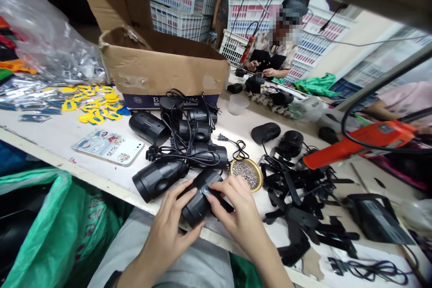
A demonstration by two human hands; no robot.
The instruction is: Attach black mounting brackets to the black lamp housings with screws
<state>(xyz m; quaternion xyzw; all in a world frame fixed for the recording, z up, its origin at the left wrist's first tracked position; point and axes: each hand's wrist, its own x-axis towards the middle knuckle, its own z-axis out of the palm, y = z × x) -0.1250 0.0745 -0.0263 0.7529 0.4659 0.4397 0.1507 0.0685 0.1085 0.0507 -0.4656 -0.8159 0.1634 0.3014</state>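
At the table's front edge my left hand (175, 218) grips a black cylindrical housing (199, 204) with its fingers wrapped round the side. My right hand (234, 200) is closed in a pinch over the top of that housing. A small shiny piece (205, 190) shows at its thumb and fingertip; its kind is too small to tell. Another black housing (160, 177) lies just left of the held one. Behind them are several similar housings (148, 127) with coiled black cords (205, 157). A yellow-rimmed bowl of small screws (248, 173) stands beyond my right hand.
An orange power screwdriver (357, 144) hangs at the right above a pile of black brackets (297, 202). A phone (108, 145) and yellow tags (97, 105) lie left. Behind stands a cardboard box (165, 63). Across the table, a person (273, 54) handles parts.
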